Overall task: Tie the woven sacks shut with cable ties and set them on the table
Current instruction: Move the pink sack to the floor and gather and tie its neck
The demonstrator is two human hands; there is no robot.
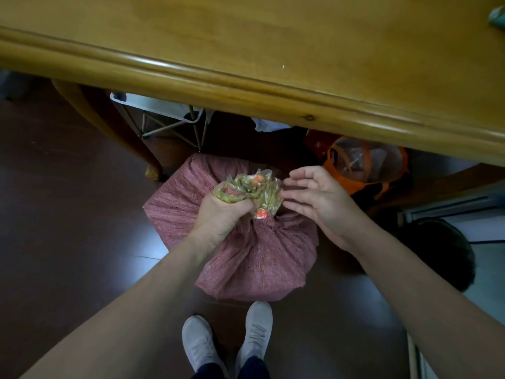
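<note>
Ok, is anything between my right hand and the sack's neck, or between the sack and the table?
Nothing visible. The right hand is open just beside the bunched neck, which the left hand grips. The table stretch above the red sack shows only bare wood.

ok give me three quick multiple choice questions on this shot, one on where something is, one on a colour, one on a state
1. Where does the woven sack sit?
A on a shelf
B on the floor, just past the shoes
C on a chair

2. What colour is the woven sack?
A blue
B white
C pinkish red

3. How is the right hand?
A open, fingers straight, beside the bunched neck
B curled round a cable tie
C flat on the floor

Answers:
1 B, the sack rests on the dark floor in front of the grey shoes.
2 C, its weave shows pinkish red.
3 A, only the left hand has a grip on the neck.
</note>
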